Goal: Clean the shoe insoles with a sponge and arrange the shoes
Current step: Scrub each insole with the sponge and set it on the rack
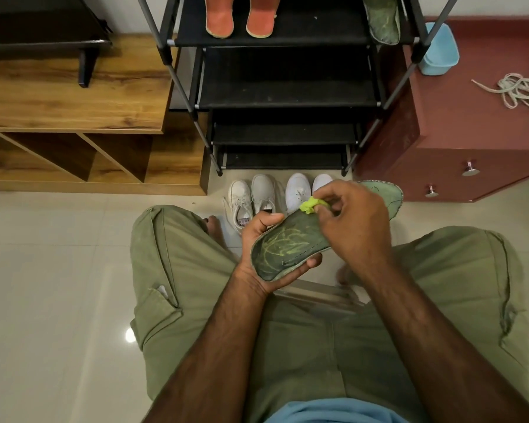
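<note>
My left hand [264, 254] grips the heel end of a dark green insole [290, 245] from below, thumb over its edge. The insole's toe end reaches up to the right behind my right hand. My right hand [351, 221] pinches a small yellow-green sponge [310, 204] against the middle of the insole. Pale smeared marks show on the insole's heel area. Two pairs of white shoes [251, 198] [300, 192] stand on the floor just beyond my hands.
A black shoe rack [284, 96] stands ahead; its top shelf holds two orange insoles [237, 18] and one green insole [384, 21]. A maroon cabinet [458, 132] with a blue bin [439, 50] and white laces [521, 94] stands right. A wooden shelf unit [74, 117] is left.
</note>
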`<state>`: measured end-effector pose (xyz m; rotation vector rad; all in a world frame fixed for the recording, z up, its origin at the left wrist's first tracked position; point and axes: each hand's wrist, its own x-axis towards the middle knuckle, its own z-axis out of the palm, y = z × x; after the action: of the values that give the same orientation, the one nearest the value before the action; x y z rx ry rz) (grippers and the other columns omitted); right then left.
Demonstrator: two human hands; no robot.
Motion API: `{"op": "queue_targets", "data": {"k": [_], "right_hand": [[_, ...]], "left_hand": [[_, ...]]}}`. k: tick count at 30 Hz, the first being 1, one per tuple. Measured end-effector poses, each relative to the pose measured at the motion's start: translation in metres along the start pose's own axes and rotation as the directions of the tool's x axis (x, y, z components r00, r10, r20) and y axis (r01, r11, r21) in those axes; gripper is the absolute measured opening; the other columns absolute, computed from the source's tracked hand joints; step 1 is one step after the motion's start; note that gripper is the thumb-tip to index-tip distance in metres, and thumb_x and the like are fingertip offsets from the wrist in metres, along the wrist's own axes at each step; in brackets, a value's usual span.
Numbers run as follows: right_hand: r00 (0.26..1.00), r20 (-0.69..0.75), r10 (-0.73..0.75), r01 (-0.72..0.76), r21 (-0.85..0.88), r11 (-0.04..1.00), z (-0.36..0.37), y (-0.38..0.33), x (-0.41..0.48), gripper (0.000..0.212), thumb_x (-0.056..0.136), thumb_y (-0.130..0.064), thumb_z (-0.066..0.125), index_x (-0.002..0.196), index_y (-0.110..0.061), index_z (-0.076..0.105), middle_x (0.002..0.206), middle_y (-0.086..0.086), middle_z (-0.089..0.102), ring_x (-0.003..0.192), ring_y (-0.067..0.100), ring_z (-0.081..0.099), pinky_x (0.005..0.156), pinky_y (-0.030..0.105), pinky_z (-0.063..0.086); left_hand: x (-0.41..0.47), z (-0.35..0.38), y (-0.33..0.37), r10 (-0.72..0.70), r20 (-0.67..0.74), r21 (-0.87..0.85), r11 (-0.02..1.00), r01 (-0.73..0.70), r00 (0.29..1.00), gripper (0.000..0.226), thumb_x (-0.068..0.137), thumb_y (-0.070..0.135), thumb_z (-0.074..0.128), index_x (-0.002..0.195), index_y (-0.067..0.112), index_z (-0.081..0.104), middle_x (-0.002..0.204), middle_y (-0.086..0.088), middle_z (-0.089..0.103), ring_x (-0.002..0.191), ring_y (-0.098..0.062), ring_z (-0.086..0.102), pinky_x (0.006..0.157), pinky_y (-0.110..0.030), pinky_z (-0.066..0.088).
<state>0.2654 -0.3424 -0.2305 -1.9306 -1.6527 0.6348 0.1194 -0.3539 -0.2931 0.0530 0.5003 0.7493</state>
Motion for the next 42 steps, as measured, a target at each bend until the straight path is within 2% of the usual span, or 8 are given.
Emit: {"op": "queue_targets", "data": {"k": [5, 10, 15, 19, 29, 34, 38, 42], "right_hand": [[0.973, 0.206, -0.102, 0.088, 0.075, 0.993, 0.009, -0.015, -0.018, 0.017, 0.09, -0.019, 0.076, 0.1, -0.031, 0.072, 0.094, -0.015, 0.062, 0.086, 0.008, 0.063, 0.076, 0.036, 0.06], [0.999, 0.036, -0.011, 0.011, -0.015, 1.0, 0.006, -0.005, -0.003, 0.018, 0.088, -0.024, 0.076, 0.101, -0.035, 0.07, 0.097, -0.015, 0.064, 0.092, 0.012, 0.064, 0.079, 0.042, 0.059], [0.979, 0.187, -0.077, 0.058, 0.103, 0.993, 0.01, -0.011, -0.016, 0.017, 0.088, -0.022, 0.078, 0.097, -0.034, 0.071, 0.09, -0.017, 0.064, 0.08, 0.004, 0.064, 0.068, 0.036, 0.061], [0.999, 0.008, 0.033, -0.033, -0.035, 0.999, 0.004, -0.003, -0.003, 0.016, 0.089, -0.026, 0.076, 0.098, -0.036, 0.068, 0.093, -0.016, 0.065, 0.08, 0.006, 0.063, 0.07, 0.036, 0.059], [0.999, 0.013, 0.042, -0.042, -0.029, 0.999, 0.004, -0.002, -0.003, 0.014, 0.09, -0.025, 0.075, 0.101, -0.033, 0.07, 0.096, -0.014, 0.066, 0.077, 0.002, 0.061, 0.065, 0.024, 0.05], [0.98, 0.191, -0.047, 0.041, 0.036, 0.999, 0.009, -0.007, -0.014, 0.014, 0.089, -0.026, 0.077, 0.1, -0.032, 0.07, 0.092, -0.017, 0.064, 0.072, 0.0, 0.061, 0.063, 0.027, 0.055], [0.999, 0.017, 0.04, -0.039, -0.083, 0.996, 0.004, 0.003, -0.002, 0.011, 0.09, -0.031, 0.074, 0.099, -0.035, 0.068, 0.095, -0.014, 0.065, 0.08, 0.003, 0.062, 0.061, 0.026, 0.049], [0.98, 0.189, -0.068, 0.056, 0.07, 0.996, 0.01, -0.006, -0.017, 0.011, 0.09, -0.027, 0.076, 0.1, -0.031, 0.071, 0.094, -0.014, 0.065, 0.07, 0.004, 0.066, 0.064, 0.036, 0.06]], "left_hand": [[-0.003, -0.006, 0.001, 0.003, -0.03, -0.019, 1.0, -0.004, 1.0, 0.051, 0.088, 0.043, 0.043, 0.104, 0.006, 0.076, 0.103, -0.009, 0.075, 0.095, -0.024, 0.069, 0.079, -0.035, 0.055], [-0.002, 0.003, 0.001, 0.018, -0.01, 0.026, 1.0, -0.017, 1.0, 0.05, 0.087, 0.04, 0.05, 0.119, 0.003, 0.062, 0.111, -0.015, 0.066, 0.093, -0.029, 0.059, 0.069, -0.036, 0.05], [-0.004, -0.001, 0.002, 0.006, -0.024, -0.002, 1.0, -0.006, 1.0, 0.053, 0.087, 0.044, 0.042, 0.105, 0.006, 0.075, 0.104, -0.01, 0.074, 0.092, -0.024, 0.067, 0.073, -0.033, 0.054], [-0.002, 0.005, 0.001, 0.019, 0.003, 0.009, 1.0, -0.019, 1.0, 0.048, 0.089, 0.039, 0.044, 0.116, 0.003, 0.062, 0.111, -0.014, 0.067, 0.093, -0.028, 0.06, 0.068, -0.037, 0.049], [-0.002, 0.006, 0.0, 0.002, 0.01, 0.002, 1.0, -0.002, 1.0, 0.046, 0.089, 0.037, 0.045, 0.117, 0.003, 0.06, 0.112, -0.015, 0.063, 0.095, -0.028, 0.058, 0.07, -0.037, 0.05], [-0.002, 0.0, 0.0, 0.002, 0.029, 0.018, 1.0, -0.003, 1.0, 0.058, 0.094, 0.051, 0.038, 0.111, 0.009, 0.075, 0.108, -0.007, 0.074, 0.097, -0.02, 0.064, 0.078, -0.031, 0.048], [0.0, 0.003, 0.0, -0.002, 0.049, 0.039, 0.999, 0.0, 0.999, 0.064, 0.095, 0.056, 0.041, 0.121, 0.004, 0.069, 0.116, -0.011, 0.066, 0.096, -0.024, 0.054, 0.069, -0.032, 0.047], [0.0, -0.002, 0.001, 0.004, 0.048, 0.038, 0.999, -0.006, 0.999, 0.066, 0.096, 0.061, 0.041, 0.119, 0.007, 0.071, 0.114, -0.009, 0.07, 0.1, -0.021, 0.064, 0.08, -0.03, 0.049]]}}
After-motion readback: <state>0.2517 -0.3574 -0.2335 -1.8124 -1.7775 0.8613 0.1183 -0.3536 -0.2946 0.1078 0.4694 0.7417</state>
